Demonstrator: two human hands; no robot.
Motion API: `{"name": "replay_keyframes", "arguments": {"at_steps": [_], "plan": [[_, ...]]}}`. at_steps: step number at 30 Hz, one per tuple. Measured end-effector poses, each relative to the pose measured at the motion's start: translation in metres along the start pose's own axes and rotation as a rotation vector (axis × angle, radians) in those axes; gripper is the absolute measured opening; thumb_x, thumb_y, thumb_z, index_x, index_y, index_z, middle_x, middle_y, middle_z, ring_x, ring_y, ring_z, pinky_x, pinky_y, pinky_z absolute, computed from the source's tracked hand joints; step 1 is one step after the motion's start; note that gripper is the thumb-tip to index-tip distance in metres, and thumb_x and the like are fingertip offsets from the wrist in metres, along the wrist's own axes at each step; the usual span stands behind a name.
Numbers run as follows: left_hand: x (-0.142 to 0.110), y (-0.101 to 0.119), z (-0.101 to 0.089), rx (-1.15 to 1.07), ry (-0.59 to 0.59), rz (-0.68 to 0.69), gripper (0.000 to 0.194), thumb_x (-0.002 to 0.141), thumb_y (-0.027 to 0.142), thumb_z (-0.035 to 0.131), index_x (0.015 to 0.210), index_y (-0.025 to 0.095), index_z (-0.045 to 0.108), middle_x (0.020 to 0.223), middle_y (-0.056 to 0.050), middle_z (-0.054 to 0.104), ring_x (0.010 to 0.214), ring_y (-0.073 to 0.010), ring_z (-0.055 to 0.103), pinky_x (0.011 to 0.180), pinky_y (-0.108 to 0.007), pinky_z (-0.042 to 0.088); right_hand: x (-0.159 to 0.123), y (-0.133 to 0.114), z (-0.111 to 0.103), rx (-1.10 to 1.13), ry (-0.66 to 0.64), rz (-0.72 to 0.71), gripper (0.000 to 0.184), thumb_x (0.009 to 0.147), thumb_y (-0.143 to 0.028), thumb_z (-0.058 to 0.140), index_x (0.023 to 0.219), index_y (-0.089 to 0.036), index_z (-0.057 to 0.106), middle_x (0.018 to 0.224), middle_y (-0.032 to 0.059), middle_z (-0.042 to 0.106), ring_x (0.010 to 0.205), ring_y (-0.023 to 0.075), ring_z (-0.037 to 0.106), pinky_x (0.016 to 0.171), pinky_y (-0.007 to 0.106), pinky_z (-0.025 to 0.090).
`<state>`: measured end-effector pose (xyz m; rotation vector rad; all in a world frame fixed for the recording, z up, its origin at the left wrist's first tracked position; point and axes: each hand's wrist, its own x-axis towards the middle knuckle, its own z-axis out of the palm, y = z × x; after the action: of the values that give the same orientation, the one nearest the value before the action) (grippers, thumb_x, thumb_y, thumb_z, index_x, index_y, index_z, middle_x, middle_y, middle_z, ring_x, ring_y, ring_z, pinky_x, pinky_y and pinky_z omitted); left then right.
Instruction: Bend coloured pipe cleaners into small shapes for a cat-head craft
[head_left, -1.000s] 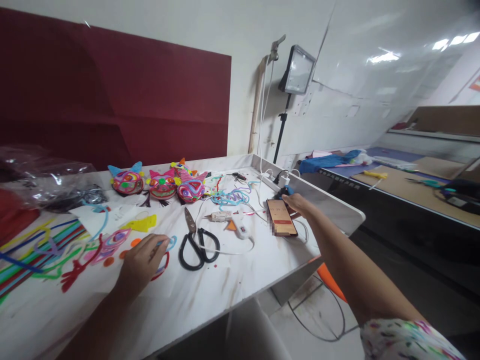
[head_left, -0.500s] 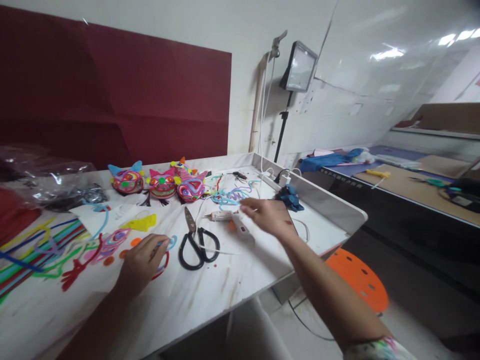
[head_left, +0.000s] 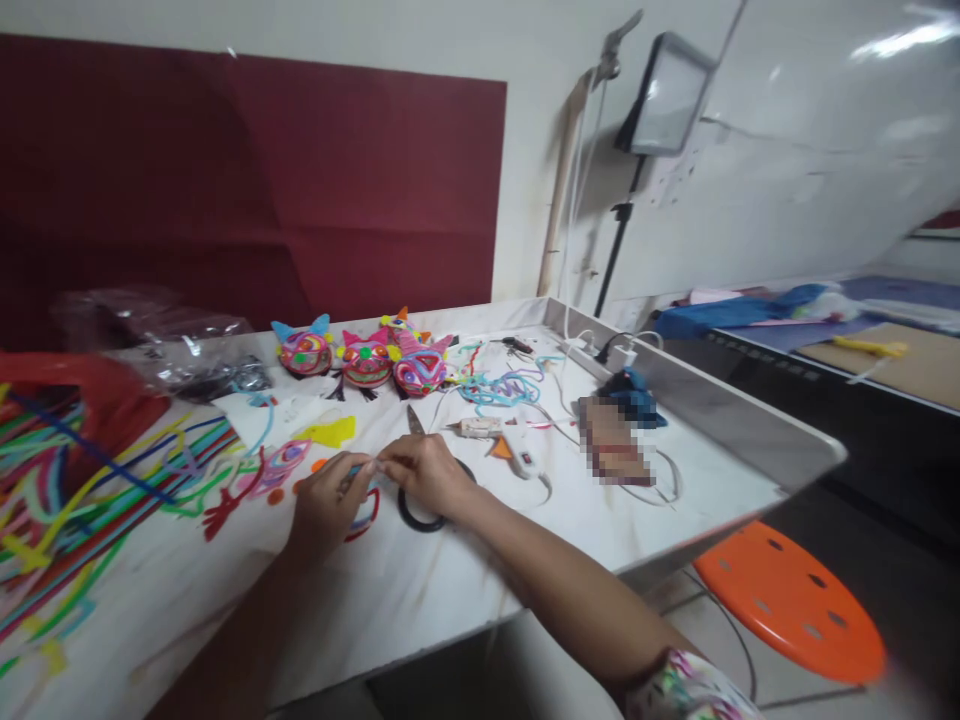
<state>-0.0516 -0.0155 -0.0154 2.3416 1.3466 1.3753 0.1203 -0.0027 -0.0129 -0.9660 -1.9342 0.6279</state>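
My left hand [head_left: 330, 500] pinches a blue pipe cleaner [head_left: 351, 476], most of it hidden by the fingers. The fingertips of my right hand [head_left: 426, 475] are pressed together and meet the left ones; what they grip is too small to make out. Under my right hand lie black-handled scissors [head_left: 421, 520], partly covered. A red pipe cleaner loop [head_left: 367, 525] rests on the table just below my hands. To the right, a white hot glue gun [head_left: 517, 450] lies on its side. A flat pink and purple pipe cleaner piece [head_left: 281, 465] is left of my hands.
Several decorated animal heads [head_left: 367, 360] stand at the back. Loose pipe cleaners [head_left: 112, 510] cover the left side, near a clear plastic bag [head_left: 150, 325]. Blue curled pipe cleaners [head_left: 495, 385] lie behind the glue gun. An orange stool [head_left: 795, 600] stands beyond the table's right edge.
My right hand has come away from beside the glue gun, leftward over the scissors, to meet my left hand. The view has turned a little to the left.
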Motion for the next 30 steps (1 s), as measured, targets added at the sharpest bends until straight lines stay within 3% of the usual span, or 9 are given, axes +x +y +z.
{"name": "replay_keyframes", "arguments": {"at_steps": [4, 13, 20, 26, 30], "plan": [[-0.002, 0.003, 0.001, 0.003, -0.045, -0.029, 0.021, 0.088, 0.031, 0.05, 0.075, 0.022, 0.063, 0.054, 0.003, 0.06, 0.05, -0.0135, 0.058, 0.052, -0.025, 0.046, -0.008, 0.006, 0.004, 0.067, 0.023, 0.08, 0.014, 0.078, -0.022, 0.061, 0.073, -0.027, 0.072, 0.067, -0.0038, 0.069, 0.062, 0.015, 0.062, 0.061, 0.025, 0.043], [-0.004, 0.001, 0.001, -0.106, -0.059, -0.198, 0.017, 0.085, 0.031, 0.055, 0.075, 0.021, 0.064, 0.06, 0.001, 0.065, 0.059, -0.0147, 0.06, 0.057, -0.025, 0.046, -0.007, 0.013, 0.015, 0.447, 0.089, 0.339, 0.007, 0.064, -0.023, 0.063, 0.068, -0.025, 0.068, 0.058, -0.0051, 0.064, 0.055, 0.0142, 0.059, 0.056, 0.028, 0.047], [-0.004, 0.0, 0.002, -0.091, -0.047, -0.129, 0.015, 0.085, 0.026, 0.054, 0.076, 0.021, 0.064, 0.07, -0.001, 0.069, 0.065, -0.0155, 0.063, 0.062, -0.026, 0.048, -0.006, 0.001, 0.013, 0.724, 0.075, 0.465, 0.012, 0.057, -0.022, 0.07, 0.068, -0.02, 0.065, 0.055, -0.0036, 0.065, 0.049, 0.0133, 0.06, 0.053, 0.026, 0.05], [-0.006, 0.001, 0.003, 0.015, -0.034, 0.035, 0.015, 0.089, 0.022, 0.053, 0.077, 0.022, 0.063, 0.071, -0.002, 0.068, 0.066, -0.0156, 0.064, 0.062, -0.026, 0.048, -0.007, 0.006, 0.017, 0.637, 0.044, 0.473, 0.01, 0.06, -0.026, 0.069, 0.069, -0.02, 0.069, 0.05, -0.0051, 0.061, 0.045, 0.0119, 0.054, 0.05, 0.025, 0.046], [-0.007, 0.0, 0.004, 0.063, -0.004, 0.109, 0.016, 0.09, 0.019, 0.052, 0.08, 0.021, 0.064, 0.077, -0.005, 0.067, 0.072, -0.017, 0.064, 0.065, -0.027, 0.05, -0.008, 0.013, 0.017, 0.441, 0.077, 0.384, 0.008, 0.064, -0.028, 0.066, 0.065, -0.021, 0.07, 0.051, -0.0052, 0.058, 0.048, 0.0113, 0.05, 0.05, 0.024, 0.041]]}}
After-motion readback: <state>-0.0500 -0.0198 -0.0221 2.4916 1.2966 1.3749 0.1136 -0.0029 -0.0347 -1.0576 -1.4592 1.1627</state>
